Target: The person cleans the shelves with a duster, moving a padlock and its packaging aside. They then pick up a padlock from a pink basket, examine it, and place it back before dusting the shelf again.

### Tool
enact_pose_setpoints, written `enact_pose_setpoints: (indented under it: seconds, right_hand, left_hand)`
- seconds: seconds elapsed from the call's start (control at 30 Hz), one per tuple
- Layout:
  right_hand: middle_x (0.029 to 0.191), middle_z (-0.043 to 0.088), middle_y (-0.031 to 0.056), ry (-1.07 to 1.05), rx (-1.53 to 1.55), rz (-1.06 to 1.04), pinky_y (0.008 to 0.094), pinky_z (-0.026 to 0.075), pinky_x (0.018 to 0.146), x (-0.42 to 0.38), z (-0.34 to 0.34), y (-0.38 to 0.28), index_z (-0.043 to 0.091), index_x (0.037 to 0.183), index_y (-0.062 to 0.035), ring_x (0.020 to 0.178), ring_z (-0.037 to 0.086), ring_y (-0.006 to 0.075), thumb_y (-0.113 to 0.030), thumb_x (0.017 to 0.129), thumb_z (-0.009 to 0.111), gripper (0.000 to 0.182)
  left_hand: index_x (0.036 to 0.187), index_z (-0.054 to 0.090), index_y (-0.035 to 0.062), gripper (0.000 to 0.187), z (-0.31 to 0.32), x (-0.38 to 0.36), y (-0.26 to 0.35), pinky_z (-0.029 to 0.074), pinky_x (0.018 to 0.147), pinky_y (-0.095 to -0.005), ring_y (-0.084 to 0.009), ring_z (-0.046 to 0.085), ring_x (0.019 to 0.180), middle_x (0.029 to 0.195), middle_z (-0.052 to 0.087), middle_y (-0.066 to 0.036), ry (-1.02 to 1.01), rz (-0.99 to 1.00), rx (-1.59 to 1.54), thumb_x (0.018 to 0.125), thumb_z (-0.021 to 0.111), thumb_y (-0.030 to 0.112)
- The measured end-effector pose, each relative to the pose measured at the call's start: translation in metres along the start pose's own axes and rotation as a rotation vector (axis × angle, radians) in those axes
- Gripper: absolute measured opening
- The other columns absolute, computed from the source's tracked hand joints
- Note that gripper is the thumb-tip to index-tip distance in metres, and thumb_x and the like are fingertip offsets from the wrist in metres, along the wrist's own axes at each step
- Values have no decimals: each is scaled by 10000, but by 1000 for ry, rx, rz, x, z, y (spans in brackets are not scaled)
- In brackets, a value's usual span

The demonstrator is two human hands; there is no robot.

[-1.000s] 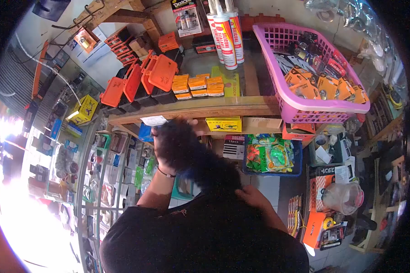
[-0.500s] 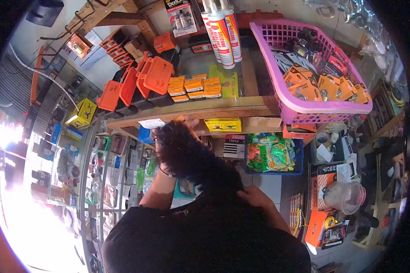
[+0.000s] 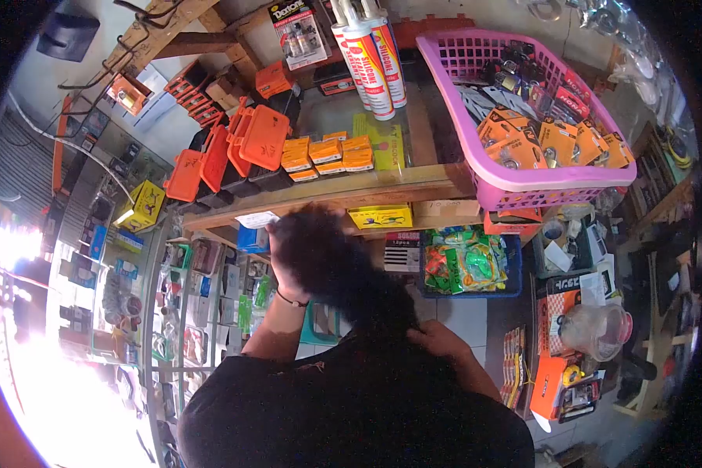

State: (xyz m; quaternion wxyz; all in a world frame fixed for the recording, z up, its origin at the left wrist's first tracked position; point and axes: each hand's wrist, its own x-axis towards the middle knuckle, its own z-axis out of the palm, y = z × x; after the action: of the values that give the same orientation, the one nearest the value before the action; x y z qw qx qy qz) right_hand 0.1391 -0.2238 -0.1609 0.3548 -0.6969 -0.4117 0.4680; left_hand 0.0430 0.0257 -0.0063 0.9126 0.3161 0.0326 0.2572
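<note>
My left hand (image 3: pixel 286 269), with a dark band at the wrist, is raised at the wooden shelf's front edge. Dark hair (image 3: pixel 327 257) covers most of its fingers. A small white paper (image 3: pixel 256 220) meets the visible fingertips and appears to be held, above a blue box (image 3: pixel 252 239). My right hand (image 3: pixel 438 338) is low, beside the hair and the black shirt (image 3: pixel 351 405). Its fingers look curled, partly hidden; what they hold, if anything, does not show.
Silicone tubes (image 3: pixel 366 70), small orange boxes (image 3: pixel 327 152) and orange-lidded cases (image 3: pixel 261 136) stand on the shelf. A pink basket (image 3: pixel 554 175) of packaged goods sits at right. Below are a blue bin (image 3: pixel 515 265), a yellow box (image 3: pixel 380 216) and a clear jar (image 3: pixel 597 331).
The head view has shifted slightly. The white paper and my left hand sit a little lower; fingers that showed right of the hair are now hidden. My right hand has hardly moved.
</note>
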Motion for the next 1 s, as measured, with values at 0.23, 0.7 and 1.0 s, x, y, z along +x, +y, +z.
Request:
enact_pose_setpoints:
  seconds: [0.23, 0.7, 1.0]
  right_hand:
    - [642, 569, 130, -39, 108, 85, 371, 434, 604, 2, -3, -9, 585, 816, 45, 619, 549, 217, -398, 849, 449, 464]
    - [749, 596, 214, -23, 120, 149, 440, 433, 690, -8, -2, -21, 593, 861, 31, 729, 583, 353, -434, 862, 416, 498]
    - [674, 580, 150, 18, 99, 127, 363, 423, 621, -12, 7, -22, 583, 805, 50, 654, 550, 207, -386, 845, 471, 452]
  left_hand:
    - [1286, 317, 74, 601, 8, -2, 0, 412, 850, -498, -361, 472, 1053, 1262, 405, -160, 248, 86, -74, 862, 329, 500]
    - [1237, 403, 82, 624, 14, -10, 4, 356, 913, -509, -322, 437, 1109, 1245, 431, -137, 161, 0, 22, 845, 306, 558]
    - [1264, 358, 44, 647, 7, -12, 7, 313, 971, -436, -319, 408, 1141, 1256, 415, -156, 92, -25, -71, 857, 265, 539]
